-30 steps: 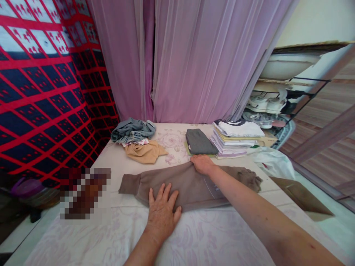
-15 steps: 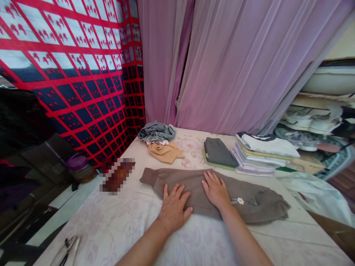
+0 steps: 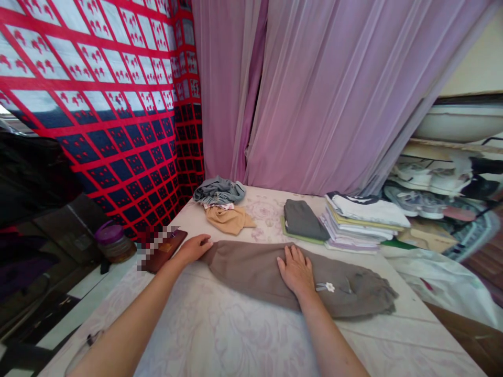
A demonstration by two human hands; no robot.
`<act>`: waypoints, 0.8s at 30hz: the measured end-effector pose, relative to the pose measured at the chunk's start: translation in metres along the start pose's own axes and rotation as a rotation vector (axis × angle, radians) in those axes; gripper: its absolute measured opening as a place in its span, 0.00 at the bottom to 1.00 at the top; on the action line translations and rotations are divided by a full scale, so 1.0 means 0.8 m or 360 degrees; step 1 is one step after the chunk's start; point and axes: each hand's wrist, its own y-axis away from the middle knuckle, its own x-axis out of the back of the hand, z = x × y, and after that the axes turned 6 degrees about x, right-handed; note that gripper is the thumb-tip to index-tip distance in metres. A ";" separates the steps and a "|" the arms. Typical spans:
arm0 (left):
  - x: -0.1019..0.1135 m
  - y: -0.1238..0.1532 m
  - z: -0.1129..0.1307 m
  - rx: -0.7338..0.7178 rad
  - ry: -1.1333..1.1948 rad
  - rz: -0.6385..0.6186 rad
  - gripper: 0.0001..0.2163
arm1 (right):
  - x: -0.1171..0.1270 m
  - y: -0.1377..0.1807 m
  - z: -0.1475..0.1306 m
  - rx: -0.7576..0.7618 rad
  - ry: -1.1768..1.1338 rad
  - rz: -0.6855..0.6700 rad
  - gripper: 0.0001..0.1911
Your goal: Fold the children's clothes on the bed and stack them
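Brown trousers (image 3: pixel 251 267), folded lengthwise, lie across the bed with a ribbed cuff at the left and a gathered waist at the right. A small white flower (image 3: pixel 330 287) decorates them. My left hand (image 3: pixel 195 248) has its fingers curled on the cuff, covering the cuff's end. Flat on the middle of the trousers rests my right hand (image 3: pixel 295 267), fingers stretched out. Close by my left wrist lies a dark red flat object (image 3: pixel 167 250), partly pixelated.
Behind the trousers are crumpled grey clothes (image 3: pixel 220 189), a tan garment (image 3: pixel 228 219), folded dark grey clothing (image 3: pixel 302 219) and a stack of folded shirts (image 3: pixel 361 222). Pink curtains (image 3: pixel 314 94) hang at the back. Shoes (image 3: pixel 424 204) sit on a rack at the right.
My left hand has moved left and away from me, from lying flat on the trousers to their cuff. My right hand stays on the trousers. The view has shifted slightly.
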 end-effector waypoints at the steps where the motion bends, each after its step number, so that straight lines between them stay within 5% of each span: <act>1: 0.002 -0.003 -0.004 0.0022 -0.0009 -0.0091 0.17 | 0.000 0.000 0.000 -0.0002 0.0008 0.0004 0.31; 9: 0.010 0.010 0.006 -0.0022 -0.0093 -0.0190 0.09 | -0.005 0.000 0.001 0.0022 0.0044 0.0075 0.31; 18: 0.017 0.060 0.026 -0.0255 0.0394 0.0069 0.23 | -0.008 -0.001 -0.002 -0.0044 0.0049 0.0088 0.33; 21: 0.017 0.050 0.014 0.0093 0.0598 0.0058 0.22 | -0.002 0.000 -0.004 -0.0052 0.0014 0.0052 0.33; 24: 0.009 0.031 0.004 0.0504 0.0408 -0.0006 0.18 | 0.003 0.001 -0.006 -0.0061 -0.0028 0.0011 0.32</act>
